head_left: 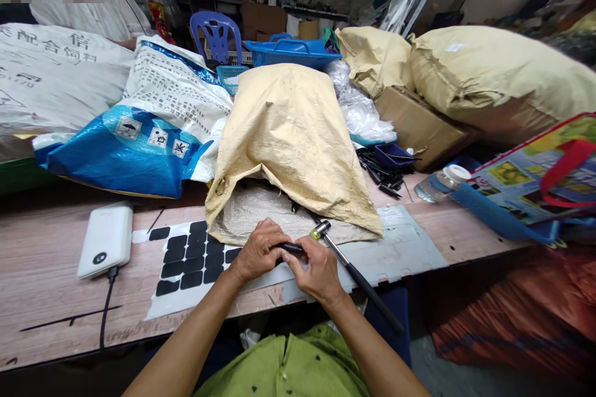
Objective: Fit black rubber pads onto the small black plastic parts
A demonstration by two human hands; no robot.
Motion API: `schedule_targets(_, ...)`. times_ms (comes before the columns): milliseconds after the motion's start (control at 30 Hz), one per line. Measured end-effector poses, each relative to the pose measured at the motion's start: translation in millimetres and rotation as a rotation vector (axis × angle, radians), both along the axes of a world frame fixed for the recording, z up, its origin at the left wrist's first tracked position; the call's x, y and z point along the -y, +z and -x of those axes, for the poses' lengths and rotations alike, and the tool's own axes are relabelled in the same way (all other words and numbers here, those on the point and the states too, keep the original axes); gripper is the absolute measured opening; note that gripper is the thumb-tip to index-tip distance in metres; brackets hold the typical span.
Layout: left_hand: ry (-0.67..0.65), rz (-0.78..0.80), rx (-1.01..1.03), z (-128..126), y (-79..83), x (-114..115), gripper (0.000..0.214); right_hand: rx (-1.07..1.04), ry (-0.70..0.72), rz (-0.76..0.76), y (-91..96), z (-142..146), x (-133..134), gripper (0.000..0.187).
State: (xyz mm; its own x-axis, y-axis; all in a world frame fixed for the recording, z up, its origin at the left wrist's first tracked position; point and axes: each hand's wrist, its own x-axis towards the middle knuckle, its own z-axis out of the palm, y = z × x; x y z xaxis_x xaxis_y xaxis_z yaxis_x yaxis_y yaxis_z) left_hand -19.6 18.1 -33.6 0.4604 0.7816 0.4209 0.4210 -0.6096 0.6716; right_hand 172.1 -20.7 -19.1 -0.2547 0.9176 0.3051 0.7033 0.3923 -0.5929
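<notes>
Between my two hands, near the front edge of the table, is a small black rod-like piece [290, 248]. My left hand [261, 249] grips its left end, fingers closed. On the other end, my right hand [317, 268] is closed too, thumb and fingers pinching. A hammer [344, 260] with a metal head and black handle lies just behind and right of my right hand, its handle reaching past the table edge. Directly ahead, an open-mouthed tan woven sack [293, 130] lies on the table, with some black pieces showing in its mouth.
A sheet of black rounded pads [193, 254] and a white power bank [106, 240] with a cable lie left. Blue-white sacks [153, 117] stand behind them. To the right are loose black pieces [379, 176], a clear jar [442, 184] and a colourful bag [535, 173]. A person's white sleeve shows upper left.
</notes>
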Motion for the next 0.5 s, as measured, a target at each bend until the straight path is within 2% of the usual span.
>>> schedule_targets(500,-0.012,0.058,0.021,1.1,1.5,-0.2,0.018,-0.076,0.021,0.032,3.0,-2.6,-1.5,0.024)
